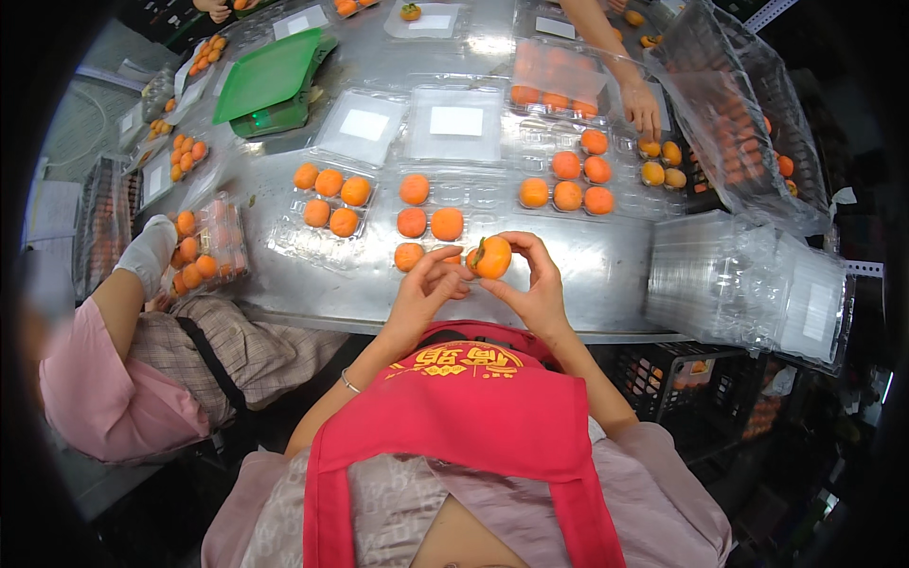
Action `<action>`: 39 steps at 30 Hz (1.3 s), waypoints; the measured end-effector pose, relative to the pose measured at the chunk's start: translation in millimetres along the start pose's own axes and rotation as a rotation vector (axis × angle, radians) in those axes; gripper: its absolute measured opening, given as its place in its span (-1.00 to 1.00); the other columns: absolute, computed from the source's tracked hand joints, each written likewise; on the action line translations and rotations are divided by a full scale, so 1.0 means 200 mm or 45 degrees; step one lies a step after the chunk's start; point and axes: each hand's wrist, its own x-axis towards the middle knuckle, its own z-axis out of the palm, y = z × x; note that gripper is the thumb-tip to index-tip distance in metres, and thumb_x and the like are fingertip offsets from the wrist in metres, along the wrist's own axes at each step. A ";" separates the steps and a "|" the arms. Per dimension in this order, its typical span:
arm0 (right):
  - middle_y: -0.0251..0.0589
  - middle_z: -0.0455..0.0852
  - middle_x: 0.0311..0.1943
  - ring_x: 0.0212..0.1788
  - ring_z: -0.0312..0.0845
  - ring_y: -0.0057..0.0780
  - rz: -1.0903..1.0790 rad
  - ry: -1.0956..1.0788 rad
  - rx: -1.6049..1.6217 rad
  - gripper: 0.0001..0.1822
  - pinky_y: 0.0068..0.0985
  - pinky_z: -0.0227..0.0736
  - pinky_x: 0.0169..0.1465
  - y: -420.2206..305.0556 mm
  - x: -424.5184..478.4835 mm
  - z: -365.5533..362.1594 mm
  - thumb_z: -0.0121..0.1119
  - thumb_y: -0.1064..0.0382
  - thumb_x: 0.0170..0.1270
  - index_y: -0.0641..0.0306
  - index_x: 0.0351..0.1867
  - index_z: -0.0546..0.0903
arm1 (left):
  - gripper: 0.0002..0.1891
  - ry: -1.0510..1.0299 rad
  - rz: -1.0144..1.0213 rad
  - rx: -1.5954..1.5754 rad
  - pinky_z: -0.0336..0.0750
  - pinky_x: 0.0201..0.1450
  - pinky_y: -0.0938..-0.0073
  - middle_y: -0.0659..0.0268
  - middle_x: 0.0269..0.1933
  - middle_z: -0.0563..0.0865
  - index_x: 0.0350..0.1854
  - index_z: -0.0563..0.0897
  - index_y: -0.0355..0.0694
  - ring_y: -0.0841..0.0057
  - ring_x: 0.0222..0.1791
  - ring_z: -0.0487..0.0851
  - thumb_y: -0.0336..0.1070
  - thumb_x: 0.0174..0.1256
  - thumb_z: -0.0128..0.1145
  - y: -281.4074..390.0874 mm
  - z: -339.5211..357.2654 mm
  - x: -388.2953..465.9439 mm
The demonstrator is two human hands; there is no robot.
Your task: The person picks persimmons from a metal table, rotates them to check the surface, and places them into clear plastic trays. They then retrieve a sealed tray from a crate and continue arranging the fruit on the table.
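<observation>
My right hand (pixel 534 278) grips an orange persimmon (pixel 494 257) by its side, above the near edge of the steel table. The fruit is tipped so that its green calyx faces left. Close beside it is my left hand (pixel 430 285), fingers bent near the calyx; whether they touch it I cannot tell. Just beyond my hands lies an open clear plastic tray (pixel 479 192) with several persimmons, the nearest partly hidden by my fingers. Left of it is another clear tray (pixel 291 206) holding several persimmons, and to the right a third tray (pixel 532 142) is partly filled.
A stack of clear plastic trays (pixel 746 284) overhangs the right edge. A green-topped scale (pixel 270 78) stands at back left. Plastic-lined crates (pixel 738 121) of persimmons are at right. A co-worker's gloved hand (pixel 150 248) touches a filled pack at left; another person's hand (pixel 640 106) reaches in.
</observation>
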 end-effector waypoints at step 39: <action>-0.13 0.68 0.05 0.20 0.54 -0.03 0.131 0.048 -1.376 -0.43 -0.18 0.50 0.24 0.51 0.44 -1.13 0.53 0.52 -0.04 0.26 0.09 0.65 | -0.70 0.652 0.009 -0.083 0.57 -0.08 0.59 0.34 -0.16 0.75 0.21 0.62 -0.26 0.68 -0.20 0.66 -0.16 0.69 0.09 -0.18 -0.36 0.02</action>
